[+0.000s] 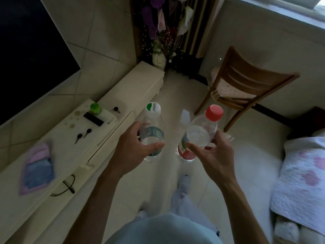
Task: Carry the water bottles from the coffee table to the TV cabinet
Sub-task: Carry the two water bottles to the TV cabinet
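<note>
Two clear bottles are in your grip above the floor, near the TV cabinet (98, 138) — left hand (131, 147) wraps the white-capped bottle (152, 132), right hand (213, 155) pinches the red-capped bottle (200, 134). Thin plastic likely flexes and slips — hold mid-body, fingers (194, 148) firm.

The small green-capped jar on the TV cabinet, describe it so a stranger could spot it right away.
Start at the long cream TV cabinet under the dark screen. On its top, beside a black rectangular box, stands the small green-capped jar. It is the only bright green thing there.
</note>
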Motion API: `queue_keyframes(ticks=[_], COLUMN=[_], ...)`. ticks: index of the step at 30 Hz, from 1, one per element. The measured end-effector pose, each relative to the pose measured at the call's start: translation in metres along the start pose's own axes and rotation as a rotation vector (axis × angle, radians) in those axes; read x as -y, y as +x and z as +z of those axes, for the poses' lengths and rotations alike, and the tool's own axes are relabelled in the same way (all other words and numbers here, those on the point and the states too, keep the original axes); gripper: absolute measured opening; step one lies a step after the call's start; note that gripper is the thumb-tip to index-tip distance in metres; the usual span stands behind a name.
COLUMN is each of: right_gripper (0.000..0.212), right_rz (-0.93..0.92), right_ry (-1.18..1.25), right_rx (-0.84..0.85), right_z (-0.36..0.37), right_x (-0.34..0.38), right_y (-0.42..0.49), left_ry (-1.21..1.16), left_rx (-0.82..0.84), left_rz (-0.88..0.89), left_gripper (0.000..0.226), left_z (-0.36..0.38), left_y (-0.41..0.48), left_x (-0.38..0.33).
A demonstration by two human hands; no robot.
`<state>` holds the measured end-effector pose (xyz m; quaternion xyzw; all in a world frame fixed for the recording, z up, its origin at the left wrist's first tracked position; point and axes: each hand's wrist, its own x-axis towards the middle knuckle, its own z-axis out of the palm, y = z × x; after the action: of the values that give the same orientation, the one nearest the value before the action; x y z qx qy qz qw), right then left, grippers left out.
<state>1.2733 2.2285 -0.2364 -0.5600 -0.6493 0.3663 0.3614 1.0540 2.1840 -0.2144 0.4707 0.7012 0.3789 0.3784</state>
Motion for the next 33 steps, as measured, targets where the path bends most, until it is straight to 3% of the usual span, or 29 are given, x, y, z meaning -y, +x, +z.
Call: queue_keyframes(ticks=[7,15,23,30,33], right_gripper=[0.072,0.081,0.080,0.069,0.074], right_rz=[-0.114,-0.185,-0.056,-0.095,-0.096], right_ry=[0.037,0.056,0.161,0.031,-0.007], right_rx=[0.105,0.203,0.299,0.287,0.280], right_z=[-0.031,-0.052,-0.023,0.024,0.049], right_x=[-0.017,-0.019,-0.018,0.011,0.026], right_y=[0.113,0.217,0.267,0.334,0.364], left_ry=[-0.025,-0.058,-0.026,-0.125,-0.150], left_rx=[-0.118,-0.222,-0.333,-0.305,-0.290], left_rz=[-0.059,-0.120,-0.180,-0.223,-0.216], left_gripper=[0.064,0.055,0.057,0.064,0.063], left_z=[0.044,0.078,0.062,0.032,0.010], left_y=[0.075,0.136,0.183,0.267,0.306], left_x=[-0.047,-0.095,-0.085,-0.056,-0.047])
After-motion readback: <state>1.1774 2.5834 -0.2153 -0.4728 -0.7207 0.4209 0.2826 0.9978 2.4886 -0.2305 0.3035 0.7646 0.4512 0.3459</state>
